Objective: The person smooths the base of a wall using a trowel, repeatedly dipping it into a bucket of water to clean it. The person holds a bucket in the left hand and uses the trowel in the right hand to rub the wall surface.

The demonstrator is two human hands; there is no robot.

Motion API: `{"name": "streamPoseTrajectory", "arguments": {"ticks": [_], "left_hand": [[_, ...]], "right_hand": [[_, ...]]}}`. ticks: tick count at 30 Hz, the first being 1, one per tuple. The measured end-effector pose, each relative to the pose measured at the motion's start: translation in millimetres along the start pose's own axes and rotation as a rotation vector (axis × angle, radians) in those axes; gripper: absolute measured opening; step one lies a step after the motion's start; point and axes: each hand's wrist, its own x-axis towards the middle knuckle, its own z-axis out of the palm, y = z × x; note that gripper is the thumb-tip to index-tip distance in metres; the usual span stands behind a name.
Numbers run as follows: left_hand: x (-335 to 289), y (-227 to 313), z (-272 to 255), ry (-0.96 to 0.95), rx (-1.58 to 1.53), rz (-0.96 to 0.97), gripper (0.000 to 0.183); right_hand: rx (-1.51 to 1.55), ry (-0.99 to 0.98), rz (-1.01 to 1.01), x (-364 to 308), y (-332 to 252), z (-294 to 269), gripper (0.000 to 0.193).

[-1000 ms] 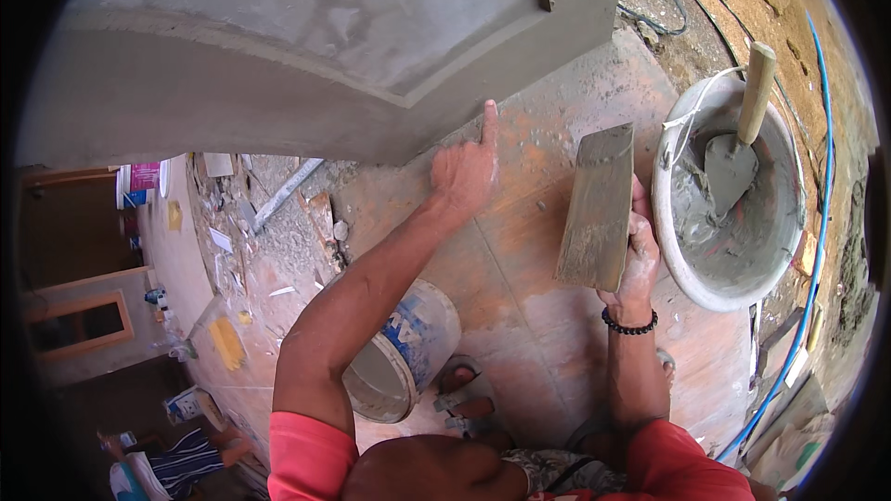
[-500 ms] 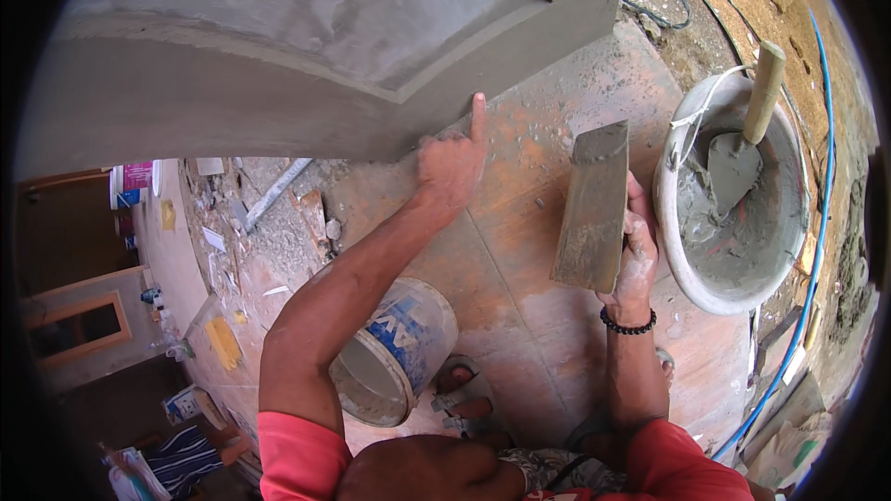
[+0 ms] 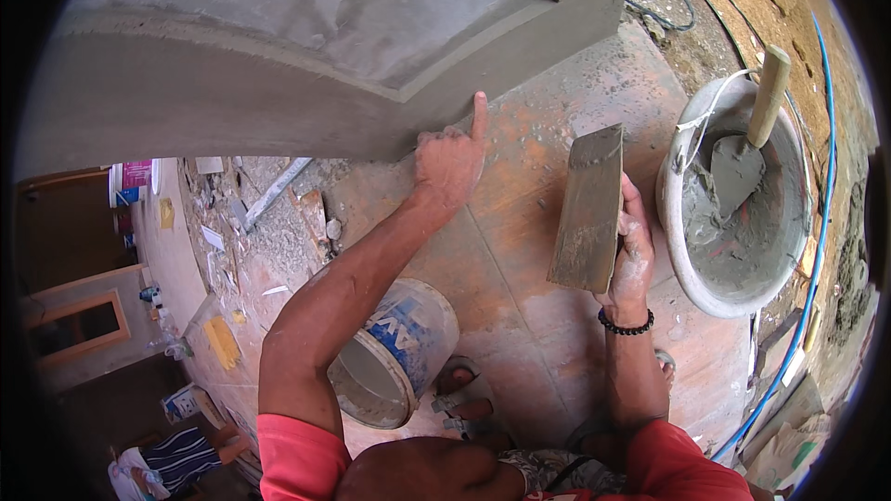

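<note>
My left hand [image 3: 450,165] is at the lower edge of a grey plastered wall [image 3: 306,116]. One finger stretches out along the edge, while the others bend toward the wall with their tips hidden. Nothing shows in that hand. In my right hand [image 3: 633,255] is a rectangular plastering float [image 3: 589,209], tilted above the floor, its flat face streaked with mortar; its handle is hidden. Right of it stands a pale round tub [image 3: 682,250] holding wet grey mortar [image 3: 710,204]. A trowel [image 3: 742,162] with a wooden handle rests in the tub, blade in the mortar.
A white-and-blue bucket [image 3: 422,329] lies tipped near my left elbow, beside my feet. Rubble [image 3: 269,209] and scraps litter the left floor. A blue hose [image 3: 821,223] runs along the right, past dark cables [image 3: 687,0]. Mortar crumbs dot the tiled floor [image 3: 520,250].
The float in my right hand has shifted slightly left and turned a little. My left hand stays almost in place at the wall's edge.
</note>
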Motion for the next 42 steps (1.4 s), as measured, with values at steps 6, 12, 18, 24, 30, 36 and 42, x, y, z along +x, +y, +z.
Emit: {"name": "streamPoseTrajectory", "arguments": {"ticks": [6, 12, 18, 24, 30, 36, 42], "left_hand": [[-5, -1, -1, 0.025, -0.021, -0.002, 0.051], [-36, 13, 3, 0.052, -0.059, 0.109, 0.023], [-37, -12, -7, -0.013, -0.018, 0.129, 0.06], [-19, -18, 0, -0.046, 0.041, 0.08, 0.087], [-11, -17, 4, -0.019, 0.086, 0.049, 0.084], [-11, -18, 5, -0.013, 0.095, 0.063, 0.083], [-18, -21, 3, -0.016, 0.095, 0.064, 0.06]], "right_hand": [[0.003, -0.015, -0.005, 1, 3, -2, 0.059], [0.032, -0.008, 0.006, 2, 5, -5, 0.057], [0.071, -0.036, 0.021, 2, 11, -5, 0.054], [0.041, -0.068, 0.06, -1, 19, -1, 0.059], [0.01, -0.036, 0.047, -1, 20, 1, 0.056], [-0.014, -0.034, 0.032, 1, 17, -1, 0.058], [-0.012, -0.047, 0.034, 0, 20, 0, 0.059]]}}
